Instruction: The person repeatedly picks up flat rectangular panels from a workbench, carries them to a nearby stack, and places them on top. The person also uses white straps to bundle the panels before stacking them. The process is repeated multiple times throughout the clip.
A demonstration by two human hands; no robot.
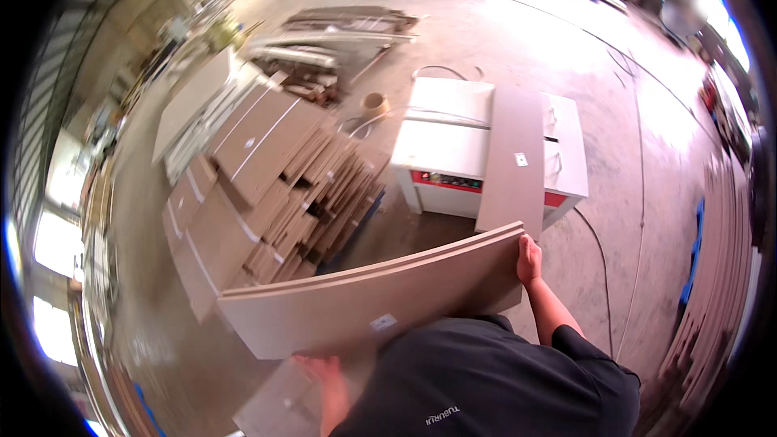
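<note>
Two long brown flat boards, held together on edge, span the space in front of my body, with a small white label on the near face. My right hand is closed around their right end. At the lower edge, toward the left end, my left hand grips from below; its fingertips are partly hidden and a little blurred. Another brown panel lies low beside my left hand. Beyond the boards' right end, one more labelled board rests across a white machine.
Strapped stacks of brown panels stand at the left, with pale sheets behind. Farther off lie piles of planks. A cable runs over the floor right of the machine. Long boards are stacked at the far right.
</note>
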